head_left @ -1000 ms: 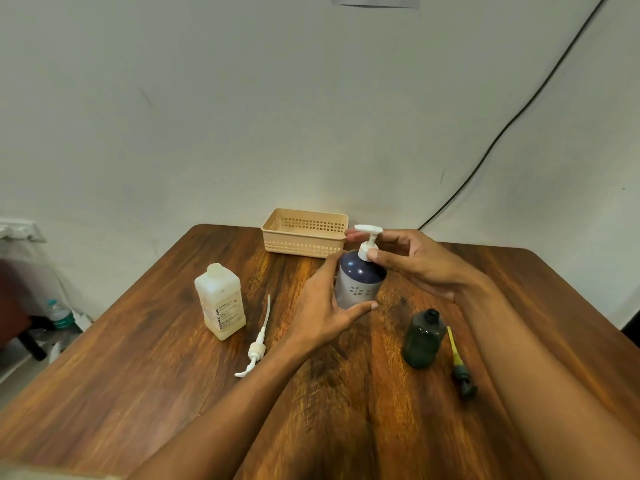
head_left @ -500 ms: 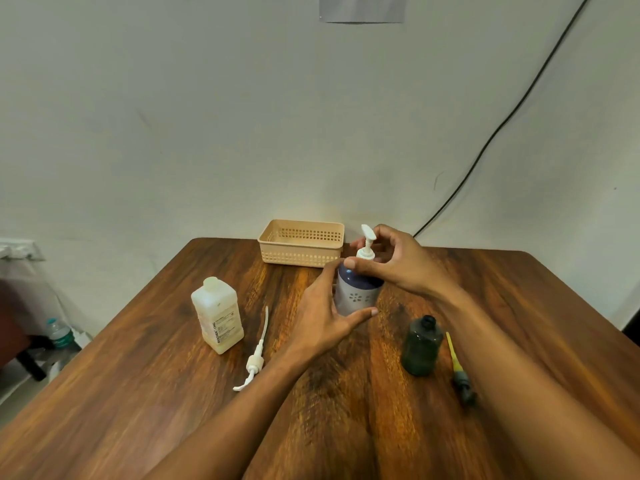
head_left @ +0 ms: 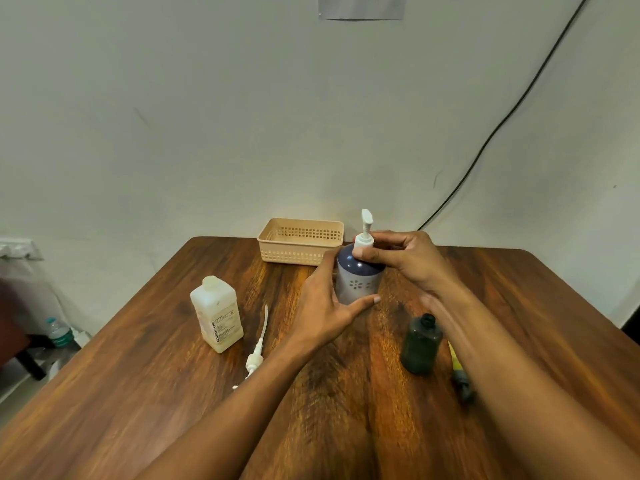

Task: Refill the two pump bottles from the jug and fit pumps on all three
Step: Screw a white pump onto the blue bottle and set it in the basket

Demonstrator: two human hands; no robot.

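The blue-and-white pump bottle [head_left: 360,278] was stood upright on the wooden table [head_left: 540,306], just in front of the beige basket [head_left: 300,240]. Its body was steadied by the left hand [head_left: 323,311], whose palm and thumb were wrapped around the lower half. The collar of the white pump [head_left: 364,233] was pinched by the fingers of the right hand [head_left: 408,259], which were curled closed upon it at the bottle neck; the nozzle was pointed away, toward the wall.

The step in hand was judged to be the turning of this pump's collar on its thread. Whether it was being tightened or loosened could not be told from the single view, nor could the fill level be read through the opaque body.

The white jug [head_left: 217,315] was stood to the left, well apart from the held bottle, with no pump in its neck. A loose white pump with a long dip tube [head_left: 258,353] was laid just beside it. The dark green bottle [head_left: 420,344] was stood open-necked to the right, and a yellow-tubed pump [head_left: 459,368] was laid near it, partly hidden by the right forearm.

For the next move, a firm hold on the bottle would be required while the collar is rotated, with the pump kept vertical so that the thread is not crossed. The jug and the green bottle were judged to remain without pumps.
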